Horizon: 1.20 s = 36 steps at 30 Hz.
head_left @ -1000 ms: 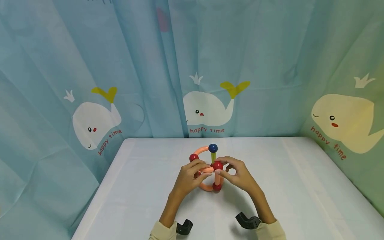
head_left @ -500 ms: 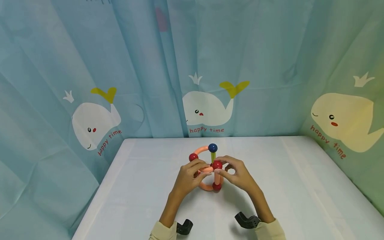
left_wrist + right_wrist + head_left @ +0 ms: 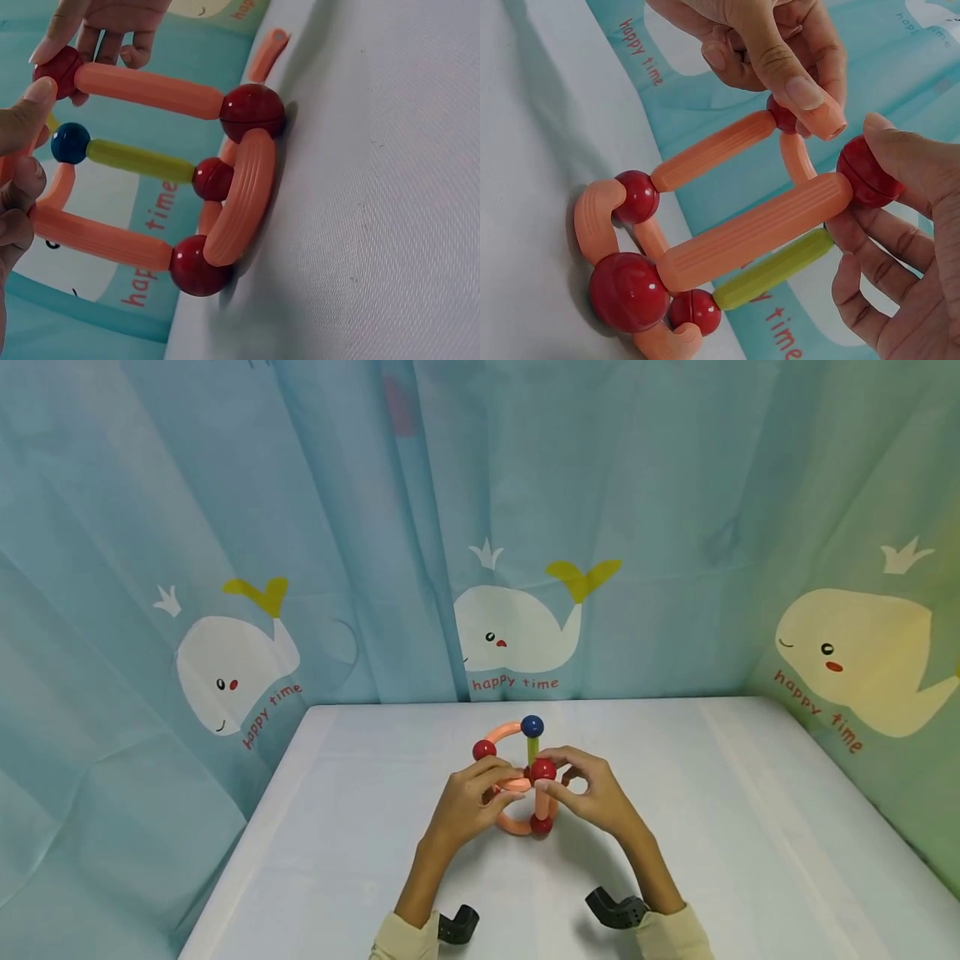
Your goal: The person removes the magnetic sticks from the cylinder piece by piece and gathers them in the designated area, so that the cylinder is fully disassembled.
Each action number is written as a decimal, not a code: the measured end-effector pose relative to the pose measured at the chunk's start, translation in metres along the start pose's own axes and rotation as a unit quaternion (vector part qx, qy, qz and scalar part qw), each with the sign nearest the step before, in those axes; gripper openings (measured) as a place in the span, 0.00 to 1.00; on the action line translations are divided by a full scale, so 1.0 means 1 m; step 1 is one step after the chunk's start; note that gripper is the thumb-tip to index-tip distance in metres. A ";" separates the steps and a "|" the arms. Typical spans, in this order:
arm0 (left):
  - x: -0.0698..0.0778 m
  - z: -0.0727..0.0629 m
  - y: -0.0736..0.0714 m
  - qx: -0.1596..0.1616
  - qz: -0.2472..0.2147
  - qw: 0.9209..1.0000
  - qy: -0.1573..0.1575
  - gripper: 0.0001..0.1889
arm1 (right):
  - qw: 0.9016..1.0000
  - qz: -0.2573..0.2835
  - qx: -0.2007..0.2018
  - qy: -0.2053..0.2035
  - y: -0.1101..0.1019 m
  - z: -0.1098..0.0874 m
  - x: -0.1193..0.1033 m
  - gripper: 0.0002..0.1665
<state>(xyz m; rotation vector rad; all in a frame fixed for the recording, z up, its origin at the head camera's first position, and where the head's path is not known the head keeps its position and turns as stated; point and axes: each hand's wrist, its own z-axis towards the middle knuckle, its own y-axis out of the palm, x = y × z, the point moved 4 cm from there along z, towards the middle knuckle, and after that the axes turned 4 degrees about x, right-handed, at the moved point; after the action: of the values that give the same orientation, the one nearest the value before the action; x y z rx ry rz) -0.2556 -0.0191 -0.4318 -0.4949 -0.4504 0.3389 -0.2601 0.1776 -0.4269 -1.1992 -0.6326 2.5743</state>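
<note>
A left hand (image 3: 467,799) pinches an orange stick (image 3: 828,122), its end just beside a red ball (image 3: 867,172) that the right hand (image 3: 594,791) pinches atop an upright post (image 3: 757,231), seemingly to steady it.

Smooth, glossy plastic gleams on the red ball (image 3: 870,171) pinched in your right hand (image 3: 594,787), a seam circling its shell. Below that hand, the straight orange rod (image 3: 757,232) looks like satin plastic, ribbed lengthwise; the orange piece (image 3: 829,124) in your left hand (image 3: 467,800) has a soft, low sheen. Beyond your hands, the blue ball (image 3: 70,142) shines above a satin lime-green rod (image 3: 774,270). Beneath them, the white tabletop (image 3: 390,180) appears matt and finely textured; behind, a creased curtain (image 3: 660,518) hangs, cloth or plastic sheeting. Your sleeves (image 3: 675,935) are matt cloth.
</note>
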 end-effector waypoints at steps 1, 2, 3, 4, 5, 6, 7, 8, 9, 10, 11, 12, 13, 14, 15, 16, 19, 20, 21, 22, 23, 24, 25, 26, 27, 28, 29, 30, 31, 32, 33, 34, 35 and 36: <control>0.000 0.000 0.000 -0.001 0.004 1.000 0.002 0.13 | 1.000 0.000 0.001 0.000 0.000 0.000 0.000 0.19; 0.001 0.000 0.000 -0.003 0.008 1.000 0.002 0.14 | 1.000 0.000 0.002 0.001 0.000 0.000 0.000 0.19; 0.001 0.000 -0.001 -0.005 0.014 1.000 0.003 0.14 | 1.000 -0.001 0.001 0.003 0.000 0.000 0.001 0.19; 0.001 0.000 -0.001 -0.007 0.024 1.000 0.006 0.14 | 1.000 -0.001 0.000 0.006 0.000 -0.001 0.001 0.20; 0.002 0.000 -0.001 -0.011 0.033 0.999 0.008 0.14 | 1.000 -0.002 -0.002 0.009 0.000 -0.001 0.001 0.20; 0.002 0.000 -0.001 -0.014 0.042 0.999 0.011 0.14 | 1.000 -0.003 -0.004 0.013 0.000 -0.001 0.002 0.20; 0.003 0.000 -0.001 -0.017 0.052 0.998 0.015 0.14 | 1.000 -0.003 -0.005 0.015 0.000 -0.002 0.002 0.21; 0.003 0.000 -0.001 -0.020 0.061 0.998 0.019 0.14 | 1.000 -0.006 -0.006 0.016 0.001 -0.002 0.002 0.21; 0.004 0.000 -0.001 -0.023 0.072 0.997 0.023 0.14 | 1.000 -0.008 -0.007 0.018 0.001 -0.002 0.001 0.21; 0.004 0.000 -0.002 -0.026 0.079 0.996 0.027 0.14 | 1.000 -0.011 -0.005 0.019 0.001 -0.002 0.001 0.21; 0.004 0.000 -0.002 -0.028 0.085 0.996 0.029 0.14 | 1.000 -0.012 -0.004 0.020 0.002 -0.002 0.001 0.22; 0.004 -0.001 -0.002 -0.029 0.091 0.995 0.031 0.14 | 1.000 -0.013 -0.002 0.019 0.002 -0.002 -0.001 0.22; 0.004 -0.001 -0.002 -0.030 0.097 0.994 0.032 0.14 | 1.000 -0.015 0.000 0.019 0.002 -0.002 -0.003 0.22; 0.004 -0.001 -0.002 -0.032 0.102 0.994 0.033 0.14 | 1.000 -0.016 0.001 0.019 0.003 -0.002 -0.006 0.23; 0.003 -0.002 -0.002 -0.033 0.107 0.993 0.033 0.14 | 1.000 -0.016 0.001 0.020 0.002 -0.001 -0.010 0.23; 0.003 -0.003 -0.002 -0.034 0.110 0.993 0.033 0.14 | 1.000 -0.015 0.001 0.021 0.002 -0.001 -0.015 0.23; 0.001 -0.004 -0.002 -0.035 0.117 0.992 0.030 0.13 | 1.000 -0.012 -0.002 0.028 0.000 0.001 -0.029 0.22; 0.001 -0.005 -0.002 -0.035 0.118 0.992 0.029 0.13 | 1.000 -0.012 -0.003 0.029 -0.001 0.001 -0.033 0.22; 0.001 -0.005 -0.003 -0.034 0.119 0.992 0.029 0.12 | 0.999 -0.012 -0.003 0.032 -0.001 0.002 -0.036 0.22; 0.001 -0.005 -0.003 -0.032 0.119 0.992 0.028 0.12 | 0.999 -0.011 -0.004 0.035 -0.001 0.002 -0.037 0.22; 0.001 -0.005 -0.003 -0.030 0.119 0.992 0.029 0.12 | 0.999 -0.012 -0.005 0.036 -0.001 0.002 -0.036 0.22; 0.002 -0.005 -0.004 -0.027 0.118 0.992 0.030 0.11 | 0.999 -0.014 -0.005 0.037 0.000 0.001 -0.033 0.22; 0.002 -0.005 -0.004 -0.024 0.117 0.992 0.032 0.11 | 0.999 -0.014 -0.004 0.037 0.002 0.000 -0.028 0.23; 0.002 -0.005 -0.005 -0.019 0.116 0.992 0.034 0.10 | 0.999 -0.016 -0.003 0.038 0.003 0.000 -0.023 0.24; 0.002 -0.005 -0.005 -0.012 0.113 0.993 0.036 0.10 | 0.999 -0.018 -0.002 0.039 0.004 -0.001 -0.017 0.24; 0.003 -0.004 -0.006 -0.005 0.110 0.993 0.039 0.09 | 0.999 -0.019 -0.001 0.039 0.005 -0.002 -0.011 0.25; 0.003 -0.003 -0.007 0.004 0.107 0.993 0.042 0.08 | 0.999 -0.021 -0.001 0.039 0.006 -0.003 -0.005 0.25; 0.003 -0.002 -0.008 0.013 0.101 0.994 0.044 0.08 | 0.999 -0.022 0.000 0.041 0.006 -0.004 0.000 0.26; 0.003 -0.001 -0.009 0.024 0.097 0.994 0.046 0.07 | 0.999 -0.024 0.001 0.041 0.006 -0.004 0.002 0.26; 0.003 0.000 -0.011 0.035 0.091 0.994 0.048 0.06 | 0.999 -0.026 0.000 0.044 0.005 -0.004 0.003 0.26; 0.003 0.000 -0.012 0.045 0.087 0.994 0.051 0.05 | 0.999 -0.027 0.000 0.045 0.004 -0.004 0.004 0.26; 0.003 0.001 -0.014 0.056 0.085 0.993 0.053 0.05 | 0.999 -0.027 0.001 0.046 0.002 -0.004 0.004 0.27; 0.003 0.002 -0.015 0.065 0.082 0.993 0.054 0.05 | 0.999 -0.028 0.002 0.046 0.001 -0.004 0.004 0.27; 0.003 0.002 -0.017 0.074 0.080 0.992 0.055 0.06 | 0.999 -0.029 0.004 0.046 -0.001 -0.004 0.003 0.27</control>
<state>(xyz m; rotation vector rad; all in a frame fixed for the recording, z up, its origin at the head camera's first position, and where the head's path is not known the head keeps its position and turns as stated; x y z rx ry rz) -0.2510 -0.0309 -0.4205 -0.4033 -0.2756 0.4932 -0.2590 0.1807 -0.4314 -1.2685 -0.6263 2.4570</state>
